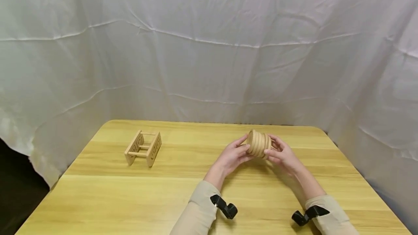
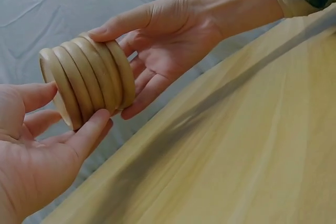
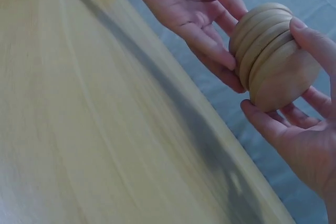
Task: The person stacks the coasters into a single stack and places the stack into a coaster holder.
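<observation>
A stack of several round wooden coasters (image 1: 259, 143) is held on its side above the table, between both hands. My left hand (image 1: 233, 156) grips the stack's left end, with thumb and fingers around its edge, as the left wrist view shows the coasters (image 2: 86, 80) lying face to face. On the other end, my right hand (image 1: 283, 155) holds the stack with its thumb on the near side and fingers behind. In the right wrist view the outermost coaster (image 3: 286, 80) sits slightly tilted against the others.
A wooden rack (image 1: 143, 148) with two carved side panels joined by dowels stands at the table's left. The wooden table (image 1: 124, 198) has its far edge against a hanging white cloth (image 1: 202, 64). Black wrist cameras (image 1: 225, 207) sit on both sleeves.
</observation>
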`<state>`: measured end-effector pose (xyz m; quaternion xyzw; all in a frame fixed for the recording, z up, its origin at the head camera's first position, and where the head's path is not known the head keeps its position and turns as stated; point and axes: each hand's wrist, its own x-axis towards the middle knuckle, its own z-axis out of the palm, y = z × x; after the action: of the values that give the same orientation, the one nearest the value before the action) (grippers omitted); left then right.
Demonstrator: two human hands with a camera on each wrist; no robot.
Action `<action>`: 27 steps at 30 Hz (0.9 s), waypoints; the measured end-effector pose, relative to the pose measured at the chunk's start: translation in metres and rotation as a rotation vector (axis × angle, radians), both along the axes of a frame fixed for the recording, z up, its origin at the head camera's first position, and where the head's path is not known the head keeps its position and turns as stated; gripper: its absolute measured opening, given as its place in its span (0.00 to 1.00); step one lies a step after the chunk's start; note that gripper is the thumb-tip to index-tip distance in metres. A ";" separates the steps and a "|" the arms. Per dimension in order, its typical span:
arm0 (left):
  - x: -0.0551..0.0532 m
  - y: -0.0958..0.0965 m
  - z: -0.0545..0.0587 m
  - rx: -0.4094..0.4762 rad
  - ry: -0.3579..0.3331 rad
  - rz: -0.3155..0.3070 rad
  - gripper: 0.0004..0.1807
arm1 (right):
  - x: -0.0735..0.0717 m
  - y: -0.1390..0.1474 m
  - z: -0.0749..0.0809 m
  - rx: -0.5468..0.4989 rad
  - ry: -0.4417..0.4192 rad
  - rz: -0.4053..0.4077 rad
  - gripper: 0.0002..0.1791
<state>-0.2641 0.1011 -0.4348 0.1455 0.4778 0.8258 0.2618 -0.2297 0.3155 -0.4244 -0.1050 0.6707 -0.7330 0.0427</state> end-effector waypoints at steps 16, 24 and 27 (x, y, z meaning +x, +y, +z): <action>-0.005 -0.014 0.007 -0.105 -0.041 -0.023 0.30 | -0.001 -0.015 -0.003 -0.054 -0.072 0.008 0.28; -0.007 -0.017 0.006 -0.102 -0.028 0.015 0.34 | 0.003 -0.026 0.000 0.032 -0.047 -0.048 0.31; -0.008 -0.018 0.006 -0.088 -0.030 0.021 0.32 | 0.005 -0.029 0.002 0.040 -0.040 -0.061 0.32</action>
<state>-0.2721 0.0835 -0.4289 0.1165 0.5113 0.8087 0.2662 -0.2250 0.2860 -0.4223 -0.0691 0.6872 -0.7223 0.0359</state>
